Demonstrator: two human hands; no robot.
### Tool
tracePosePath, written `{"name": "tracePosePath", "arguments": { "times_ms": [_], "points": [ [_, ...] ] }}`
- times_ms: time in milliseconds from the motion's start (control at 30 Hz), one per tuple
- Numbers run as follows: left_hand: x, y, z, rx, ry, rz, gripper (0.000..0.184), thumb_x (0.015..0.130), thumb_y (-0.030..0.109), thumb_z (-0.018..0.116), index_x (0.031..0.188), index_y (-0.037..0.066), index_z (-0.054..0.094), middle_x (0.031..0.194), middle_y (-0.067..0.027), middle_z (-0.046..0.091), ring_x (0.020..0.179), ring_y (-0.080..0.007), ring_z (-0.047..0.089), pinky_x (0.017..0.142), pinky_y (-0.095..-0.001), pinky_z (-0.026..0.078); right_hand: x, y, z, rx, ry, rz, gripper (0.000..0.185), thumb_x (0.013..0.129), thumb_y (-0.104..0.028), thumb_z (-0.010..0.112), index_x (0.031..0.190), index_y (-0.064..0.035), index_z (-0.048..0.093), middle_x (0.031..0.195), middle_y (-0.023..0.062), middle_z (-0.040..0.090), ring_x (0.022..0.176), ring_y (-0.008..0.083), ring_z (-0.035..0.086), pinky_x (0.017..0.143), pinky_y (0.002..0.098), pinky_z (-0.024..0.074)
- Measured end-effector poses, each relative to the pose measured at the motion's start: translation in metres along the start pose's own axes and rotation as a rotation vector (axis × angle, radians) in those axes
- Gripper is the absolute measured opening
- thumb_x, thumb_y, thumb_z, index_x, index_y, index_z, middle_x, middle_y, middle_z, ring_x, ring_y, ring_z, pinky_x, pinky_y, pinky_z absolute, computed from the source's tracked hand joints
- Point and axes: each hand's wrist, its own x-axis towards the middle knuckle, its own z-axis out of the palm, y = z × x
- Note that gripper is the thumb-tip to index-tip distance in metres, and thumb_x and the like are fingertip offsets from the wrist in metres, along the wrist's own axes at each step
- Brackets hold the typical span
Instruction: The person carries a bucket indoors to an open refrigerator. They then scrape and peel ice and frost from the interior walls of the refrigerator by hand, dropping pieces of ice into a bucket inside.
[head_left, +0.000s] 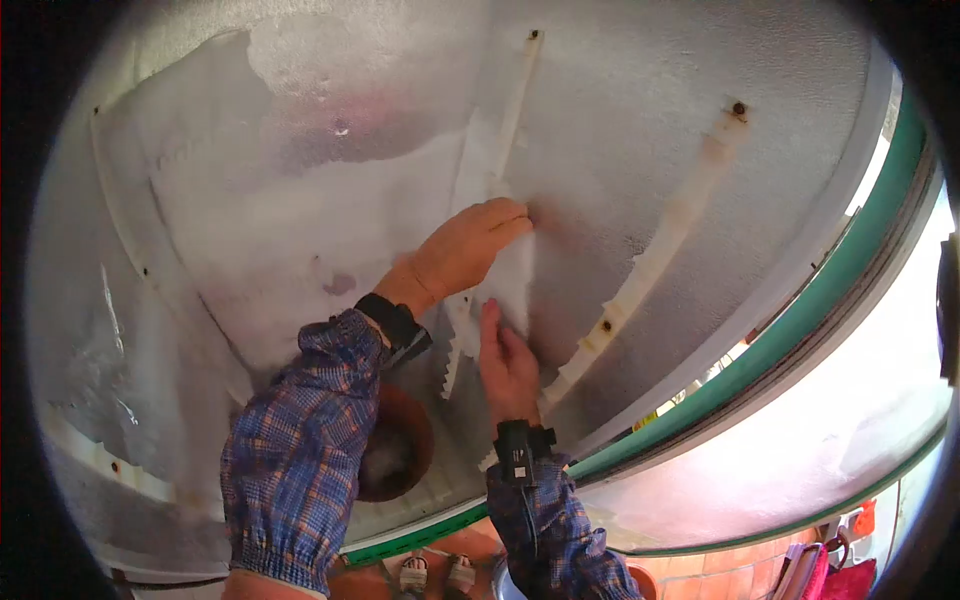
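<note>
My left hand (462,252) reaches across to the corner of a frosty grey cabinet interior. Its fingers are bent together at the wall, by the upper edge of a whitish thin piece (515,278) whose kind I cannot make out. What the fingertips hold, if anything, is hidden. Below it my right hand (510,372) is raised with fingers stretched upward and apart, close to the lower part of that piece. Near both hands hangs a pale notched strip (455,350). A brown round pot (398,445) stands on the cabinet floor, partly covered by my left sleeve.
More notched strips (650,265) with rusty screws run along the walls. The cabinet's green-edged rim (800,320) curves round on the right, and a green front edge (420,538) lies below. Sandalled feet (414,573) stand on the tiled floor. Pink-red items (835,575) lie at lower right.
</note>
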Motion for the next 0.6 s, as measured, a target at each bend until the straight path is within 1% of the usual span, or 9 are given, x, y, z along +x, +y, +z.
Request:
{"name": "tracePosePath", "arguments": {
  "times_ms": [33, 100, 200, 300, 333, 400, 433, 533, 600],
  "points": [
    [0.002, -0.001, -0.001, 0.001, -0.004, 0.0, 0.03, 0.068, -0.006, 0.052, 0.096, 0.002, 0.056, 0.103, -0.0131, 0.055, 0.099, -0.033, 0.051, 0.087, -0.0395, 0.043, -0.006, -0.012, 0.01, 0.004, 0.0, 0.001, 0.036, 0.096, -0.013, 0.041, 0.125, 0.0085, 0.044, 0.126, 0.0144, 0.047, 0.115, 0.0167, 0.046, 0.101, 0.0255, 0.0341],
    [0.005, -0.001, 0.002, -0.045, -0.007, 0.008, 0.031, 0.067, -0.006, 0.053, 0.097, 0.002, 0.055, 0.103, -0.0128, 0.054, 0.1, -0.0329, 0.051, 0.088, -0.0395, 0.042, -0.014, -0.031, 0.023, -0.45, 0.017, 0.046, 0.038, 0.096, -0.016, 0.042, 0.126, 0.0083, 0.043, 0.127, 0.0135, 0.047, 0.118, 0.0162, 0.045, 0.101, 0.0262, 0.0336],
    [0.012, -0.005, 0.006, 0.009, 0.076, 0.082, 0.023, 0.068, -0.006, 0.051, 0.089, 0.004, 0.053, 0.093, -0.0086, 0.052, 0.092, -0.0283, 0.051, 0.077, -0.0367, 0.044, -0.006, -0.019, 0.018, -0.223, 0.013, -0.001, 0.039, 0.096, -0.016, 0.041, 0.127, 0.0071, 0.042, 0.128, 0.0135, 0.047, 0.12, 0.0173, 0.043, 0.101, 0.0272, 0.0331],
    [0.018, -0.005, 0.002, 0.011, 0.042, 0.102, 0.021, 0.068, -0.004, 0.052, 0.086, 0.006, 0.052, 0.09, -0.0068, 0.051, 0.089, -0.0264, 0.051, 0.079, -0.0359, 0.043, 0.003, -0.011, 0.009, 0.008, -0.024, 0.013, 0.038, 0.096, -0.014, 0.04, 0.127, 0.0079, 0.042, 0.129, 0.0135, 0.046, 0.121, 0.0175, 0.042, 0.102, 0.0277, 0.0331],
    [0.009, -0.007, 0.004, 0.011, 0.044, 0.107, 0.021, 0.068, -0.004, 0.052, 0.086, 0.006, 0.052, 0.09, -0.0068, 0.051, 0.089, -0.0264, 0.051, 0.079, -0.0359, 0.043, -0.003, -0.023, 0.014, 0.009, -0.024, 0.007, 0.038, 0.096, -0.014, 0.04, 0.127, 0.0079, 0.042, 0.129, 0.0135, 0.046, 0.121, 0.0175, 0.042, 0.102, 0.0277, 0.0331],
    [-0.009, -0.008, 0.001, 0.175, -0.195, 0.098, 0.021, 0.067, -0.003, 0.054, 0.085, 0.007, 0.052, 0.089, -0.0054, 0.051, 0.09, -0.0242, 0.051, 0.084, -0.0355, 0.04, -0.014, -0.042, 0.024, -0.446, -0.038, 0.064, 0.035, 0.095, -0.003, 0.033, 0.128, 0.008, 0.039, 0.131, 0.0177, 0.041, 0.123, 0.0217, 0.039, 0.104, 0.0301, 0.0333],
    [-0.004, -0.013, 0.001, 0.181, -0.197, 0.116, 0.021, 0.067, -0.003, 0.054, 0.085, 0.007, 0.052, 0.089, -0.0054, 0.051, 0.09, -0.0242, 0.051, 0.084, -0.0355, 0.04, -0.008, -0.039, 0.024, -0.434, -0.036, 0.049, 0.035, 0.095, -0.003, 0.033, 0.128, 0.008, 0.039, 0.131, 0.0177, 0.041, 0.123, 0.0217, 0.039, 0.104, 0.0301, 0.0333],
    [-0.005, -0.012, -0.004, 0.121, -0.141, 0.123, 0.021, 0.068, -0.001, 0.055, 0.087, 0.008, 0.054, 0.089, -0.0039, 0.052, 0.091, -0.0223, 0.051, 0.086, -0.035, 0.038, 0.01, -0.009, 0.001, -0.295, -0.195, -0.182, 0.038, 0.092, 0.001, 0.033, 0.13, 0.0093, 0.033, 0.133, 0.0198, 0.038, 0.124, 0.0269, 0.037, 0.104, 0.0367, 0.0352],
    [-0.009, -0.015, -0.014, 0.168, -0.402, 0.159, 0.023, 0.071, 0.001, 0.054, 0.093, 0.008, 0.054, 0.095, -0.0065, 0.054, 0.099, -0.0241, 0.051, 0.09, -0.0361, 0.038, 0.011, 0.012, -0.013, -0.192, -0.282, -0.316, 0.041, 0.09, 0.004, 0.032, 0.131, 0.0102, 0.029, 0.135, 0.0212, 0.035, 0.124, 0.0304, 0.036, 0.104, 0.041, 0.0364]
  ]
}}
